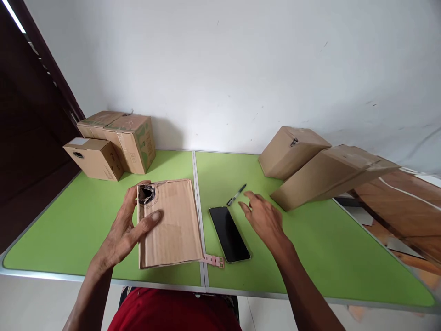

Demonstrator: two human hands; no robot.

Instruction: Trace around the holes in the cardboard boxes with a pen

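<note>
My left hand (129,230) grips the left edge of a brown cardboard box (172,230), thumb on its upper face and fingers behind. A ragged dark hole is cut near the box's upper left corner. Close to a pen (236,195) with a dark cap, my right hand (262,214) hovers with thumb and forefinger apart and nothing visible between them. A black smartphone (230,234) lies face up left of that hand. From under the box's lower right corner sticks out a pink watch strap (213,260) with a buckle.
Several cardboard boxes stand at the back left, among them a small box (91,158) with a hole. On the right, a box (292,151) sits beside a tilted long box (330,172) reaching past the edge of the green table (310,248). A white wall rises behind.
</note>
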